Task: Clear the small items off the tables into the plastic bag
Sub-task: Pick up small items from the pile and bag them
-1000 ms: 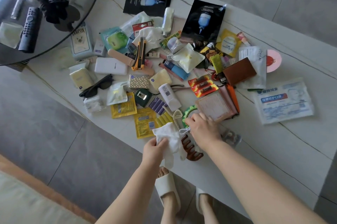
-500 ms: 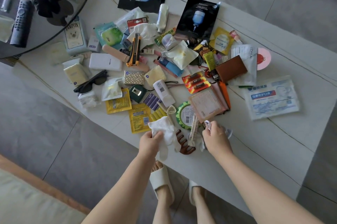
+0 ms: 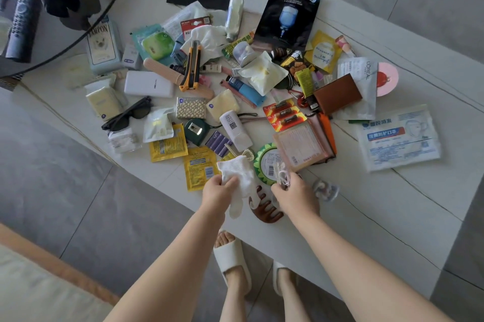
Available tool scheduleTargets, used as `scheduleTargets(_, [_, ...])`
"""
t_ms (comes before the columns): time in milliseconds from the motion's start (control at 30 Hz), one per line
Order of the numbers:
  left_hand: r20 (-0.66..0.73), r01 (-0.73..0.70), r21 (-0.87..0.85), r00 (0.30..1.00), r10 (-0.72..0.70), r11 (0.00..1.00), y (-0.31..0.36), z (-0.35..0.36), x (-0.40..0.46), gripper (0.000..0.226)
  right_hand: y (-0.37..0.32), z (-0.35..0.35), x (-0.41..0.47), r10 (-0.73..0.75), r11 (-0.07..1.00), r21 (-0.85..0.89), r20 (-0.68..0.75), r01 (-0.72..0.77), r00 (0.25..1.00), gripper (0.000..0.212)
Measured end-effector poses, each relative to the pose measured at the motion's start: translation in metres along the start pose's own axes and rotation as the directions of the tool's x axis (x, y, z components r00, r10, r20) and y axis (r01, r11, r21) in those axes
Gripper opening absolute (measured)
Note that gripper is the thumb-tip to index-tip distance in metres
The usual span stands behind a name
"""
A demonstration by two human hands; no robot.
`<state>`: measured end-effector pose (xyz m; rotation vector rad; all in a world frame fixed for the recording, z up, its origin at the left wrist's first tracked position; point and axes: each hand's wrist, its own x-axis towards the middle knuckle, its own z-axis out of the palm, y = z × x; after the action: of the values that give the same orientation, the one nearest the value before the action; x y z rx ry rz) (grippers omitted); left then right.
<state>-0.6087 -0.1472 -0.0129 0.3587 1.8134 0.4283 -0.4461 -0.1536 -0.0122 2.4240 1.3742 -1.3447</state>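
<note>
The left hand gripped the white bag above the surface's near edge while the right hand's fingers pinched a small white item, best dropped once the bag's mouth was held wide.

Grey tiled floor under a white marble table, daylight.

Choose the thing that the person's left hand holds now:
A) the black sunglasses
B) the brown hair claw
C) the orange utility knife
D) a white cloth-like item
D: the left hand grips a white cloth-like item at the near edge of the table, while the sunglasses, utility knife and hair claw lie untouched.
</note>
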Motion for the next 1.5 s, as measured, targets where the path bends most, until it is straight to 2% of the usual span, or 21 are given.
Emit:
scheduleTargets(67, [0.017,-0.022,-0.029,1.000,0.022,0.999,0.008,0.006,0.004,0.007,0.001,-0.005,-0.001,-0.059,0.998,0.037,0.003,0.059,0.998,0.016])
scheduleTargets(200, [-0.020,-0.036,-0.051,0.999,0.035,0.998,0.020,0.021,0.016,0.016,0.002,-0.016,0.007,-0.071,0.993,0.097,0.007,0.070,0.997,0.007])
scheduleTargets(300, [-0.104,0.022,-0.061,0.994,-0.028,0.998,0.024,0.031,0.029,0.022,0.002,-0.019,0.014,-0.095,0.994,0.053,0.030,0.094,0.995,0.005])
scheduleTargets(400, [-0.165,0.095,-0.144,0.979,-0.118,0.985,0.024,0.036,0.038,0.030,0.002,-0.020,0.018,-0.105,0.994,0.047,0.058,0.102,0.993,0.007])
scheduleTargets(467, [-0.179,0.084,-0.177,0.977,-0.116,0.981,0.023,0.037,0.041,0.034,0.001,-0.021,0.019,-0.109,0.993,0.060,0.074,0.105,0.991,0.007])
scheduleTargets(567, [-0.179,0.061,-0.168,0.980,-0.092,0.984,0.024,0.039,0.044,0.035,-0.001,-0.023,0.020,-0.115,0.991,0.082,0.083,0.108,0.990,0.008])
scheduleTargets(700, [-0.189,0.125,-0.114,0.971,-0.145,0.986,0.030,0.041,0.052,0.036,-0.005,-0.027,0.024,-0.130,0.989,0.083,0.077,0.123,0.989,0.011])
scheduleTargets(767, [-0.215,0.112,-0.010,0.970,-0.111,0.994,0.031,0.043,0.055,0.034,-0.006,-0.028,0.025,-0.138,0.988,0.080,0.082,0.131,0.987,0.012])
scheduleTargets(833, [-0.218,0.048,0.157,0.976,-0.013,0.986,0.030,0.046,0.055,0.033,-0.007,-0.029,0.026,-0.150,0.987,0.076,0.073,0.144,0.986,0.013])
scheduleTargets(900, [-0.209,0.005,0.248,0.977,0.049,0.969,0.031,0.049,0.054,0.029,-0.008,-0.030,0.026,-0.158,0.985,0.079,0.057,0.153,0.986,0.013])
scheduleTargets(1100, [-0.161,0.037,0.149,0.987,-0.013,0.988,0.037,0.044,0.060,0.017,-0.005,-0.032,0.024,-0.164,0.984,0.083,0.062,0.159,0.984,0.012])
scheduleTargets(1233, [-0.132,0.035,0.137,0.991,-0.016,0.990,0.034,0.039,0.058,0.018,-0.006,-0.035,0.022,-0.161,0.984,0.092,0.057,0.155,0.985,0.011])
scheduleTargets(1367, [-0.162,-0.041,0.151,0.985,0.066,0.988,0.027,0.043,0.055,0.019,-0.010,-0.036,0.020,-0.171,0.981,0.105,0.057,0.164,0.984,0.012])
scheduleTargets(1500, [-0.198,-0.128,0.236,0.964,0.177,0.963,0.027,0.049,0.051,0.021,-0.012,-0.035,0.018,-0.188,0.976,0.125,0.055,0.180,0.981,0.011])
